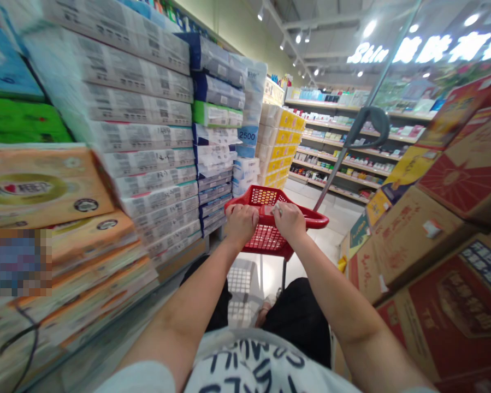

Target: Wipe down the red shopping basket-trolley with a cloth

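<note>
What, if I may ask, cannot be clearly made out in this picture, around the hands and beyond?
All in the head view:
- Palms of the left hand and right hand: hidden by the hands themselves.
- Red cart: lower parts hidden by the dark trousers.
- Orange packs: partly covered by a pixelated patch.
- Shelf goods: labels too small.
- Cartons: cut off by the right edge.

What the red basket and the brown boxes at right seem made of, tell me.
Red basket: probably moulded plastic, smooth and slightly glossy, judging by its even colour and regular lattice holes. Brown boxes: likely cardboard, seemingly matte, given the plain brown panels with red print.
</note>
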A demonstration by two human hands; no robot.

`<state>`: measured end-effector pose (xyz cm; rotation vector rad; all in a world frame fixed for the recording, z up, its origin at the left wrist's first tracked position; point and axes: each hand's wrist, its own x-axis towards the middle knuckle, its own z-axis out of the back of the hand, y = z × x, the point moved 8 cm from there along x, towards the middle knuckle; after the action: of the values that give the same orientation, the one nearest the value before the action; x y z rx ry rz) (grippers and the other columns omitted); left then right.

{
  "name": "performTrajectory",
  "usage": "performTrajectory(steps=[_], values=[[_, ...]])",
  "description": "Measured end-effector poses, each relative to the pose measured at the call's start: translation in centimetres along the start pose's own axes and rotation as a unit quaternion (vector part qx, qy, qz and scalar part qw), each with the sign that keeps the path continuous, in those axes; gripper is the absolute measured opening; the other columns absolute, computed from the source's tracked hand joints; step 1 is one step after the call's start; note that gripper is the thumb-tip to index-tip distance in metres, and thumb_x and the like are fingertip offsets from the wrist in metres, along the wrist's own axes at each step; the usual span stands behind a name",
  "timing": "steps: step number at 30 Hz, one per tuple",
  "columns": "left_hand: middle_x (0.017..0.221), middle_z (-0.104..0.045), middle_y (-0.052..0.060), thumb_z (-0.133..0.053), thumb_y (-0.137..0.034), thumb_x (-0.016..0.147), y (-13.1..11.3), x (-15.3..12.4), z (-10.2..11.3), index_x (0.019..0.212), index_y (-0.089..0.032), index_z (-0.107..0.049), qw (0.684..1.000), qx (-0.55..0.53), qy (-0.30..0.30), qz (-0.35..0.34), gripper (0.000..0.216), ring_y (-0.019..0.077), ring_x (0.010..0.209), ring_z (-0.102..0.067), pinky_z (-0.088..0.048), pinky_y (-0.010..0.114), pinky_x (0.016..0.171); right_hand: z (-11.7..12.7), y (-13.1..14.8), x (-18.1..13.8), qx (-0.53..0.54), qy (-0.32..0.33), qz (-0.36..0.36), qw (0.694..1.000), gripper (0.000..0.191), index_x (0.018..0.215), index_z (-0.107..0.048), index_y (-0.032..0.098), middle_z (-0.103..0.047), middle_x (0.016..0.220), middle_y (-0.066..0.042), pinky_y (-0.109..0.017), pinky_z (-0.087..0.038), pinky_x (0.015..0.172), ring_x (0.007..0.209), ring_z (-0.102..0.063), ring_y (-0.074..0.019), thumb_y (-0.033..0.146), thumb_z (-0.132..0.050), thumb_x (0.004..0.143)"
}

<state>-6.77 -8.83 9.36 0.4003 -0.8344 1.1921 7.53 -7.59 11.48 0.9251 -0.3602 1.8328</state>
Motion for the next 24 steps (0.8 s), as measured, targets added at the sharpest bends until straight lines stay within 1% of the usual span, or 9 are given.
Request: performTrajectory(steps=[2,4,6,9,12,15,19,21,24], values=[[0.086,-0.064,0.008,-0.038,-0.027,0.096,0.0,0.0,0.0,0.086,-0.021,-0.061,1.0,0.0,-0.001,-0.001,0.026,0.0264,0.091,-0.05,-0.027,0.047,0.089,0.0,0.0,-0.3,0.003,-0.028,0.003,1.0,0.027,0.104,-0.067,0.016,-0.07,0.106,-0.012,-0.039,-0.047,0.092,0.101,-0.062,-0.0243,0.025,-0.045,0.093],[0.086,-0.064,0.008,-0.038,-0.027,0.096,0.0,0.0,0.0,0.085,-0.022,-0.061,1.0,-0.002,0.0,-0.004,0.026,0.0266,0.091,-0.05,-0.027,0.047,0.089,0.3,0.4,-1.7,0.013,-0.089,0.034,0.995,0.03,0.113,-0.065,0.015,-0.065,0.12,-0.013,-0.042,-0.043,0.1,0.112,-0.057,-0.0246,0.024,-0.043,0.094],[0.086,-0.063,0.009,-0.038,-0.026,0.095,0.2,-0.1,0.1,0.085,-0.022,-0.061,1.0,-0.004,0.002,-0.007,0.025,0.0268,0.091,-0.05,-0.028,0.047,0.088,0.4,0.9,-2.9,0.02,-0.119,0.075,0.99,0.031,0.116,-0.064,0.018,-0.062,0.126,-0.011,-0.045,-0.039,0.105,0.12,-0.053,-0.0251,0.023,-0.044,0.093],[0.085,-0.063,0.009,-0.038,-0.026,0.095,0.3,0.0,0.0,0.085,-0.022,-0.061,1.0,0.0,0.001,-0.006,0.026,0.0266,0.09,-0.05,-0.028,0.046,0.088,0.3,1.1,-2.4,0.022,-0.092,0.094,0.991,0.027,0.108,-0.067,0.018,-0.067,0.116,-0.01,-0.044,-0.043,0.1,0.111,-0.057,-0.0247,0.024,-0.046,0.092],[0.084,-0.063,0.008,-0.038,-0.027,0.096,0.2,0.1,-0.1,0.085,-0.021,-0.061,1.0,0.003,-0.004,-0.001,0.026,0.0262,0.09,-0.05,-0.028,0.046,0.089,-0.1,0.7,-0.5,0.01,-0.036,0.058,0.998,0.026,0.098,-0.069,0.017,-0.071,0.1,-0.011,-0.04,-0.048,0.091,0.097,-0.061,-0.0239,0.026,-0.045,0.093],[0.085,-0.064,0.007,-0.038,-0.028,0.096,0.2,0.1,-0.2,0.085,-0.022,-0.061,1.0,0.001,-0.006,-0.001,0.026,0.0259,0.091,-0.05,-0.028,0.046,0.089,-0.2,0.5,-0.8,0.009,-0.06,0.042,0.997,0.029,0.108,-0.066,0.015,-0.068,0.111,-0.013,-0.043,-0.046,0.096,0.106,-0.059,-0.025,0.024,-0.042,0.095],[0.084,-0.064,0.008,-0.038,-0.027,0.096,0.4,0.1,-0.1,0.084,-0.021,-0.061,1.0,0.001,-0.006,-0.001,0.026,0.026,0.091,-0.051,-0.028,0.046,0.088,-0.4,1.2,-2.9,0.022,-0.098,0.093,0.991,0.032,0.122,-0.06,0.02,-0.058,0.133,-0.011,-0.047,-0.037,0.107,0.126,-0.048,-0.0249,0.022,-0.043,0.095],[0.085,-0.064,0.008,-0.038,-0.026,0.096,0.5,0.2,-0.1,0.083,-0.021,-0.061,1.0,0.007,-0.005,0.001,0.027,0.026,0.09,-0.051,-0.028,0.046,0.088,-0.8,1.2,-2.6,0.025,-0.072,0.1,0.992,0.031,0.12,-0.061,0.02,-0.061,0.129,-0.01,-0.044,-0.04,0.105,0.122,-0.051,-0.0239,0.024,-0.044,0.095],[0.086,-0.064,0.008,-0.038,-0.027,0.096,0.4,0.4,-0.2,0.083,-0.022,-0.061,1.0,0.014,-0.004,0.003,0.027,0.0261,0.09,-0.051,-0.028,0.046,0.087,-1.2,0.6,-1.2,0.015,-0.037,0.061,0.997,0.03,0.114,-0.064,0.017,-0.067,0.115,-0.012,-0.041,-0.045,0.099,0.109,-0.06,-0.0234,0.027,-0.043,0.096]])
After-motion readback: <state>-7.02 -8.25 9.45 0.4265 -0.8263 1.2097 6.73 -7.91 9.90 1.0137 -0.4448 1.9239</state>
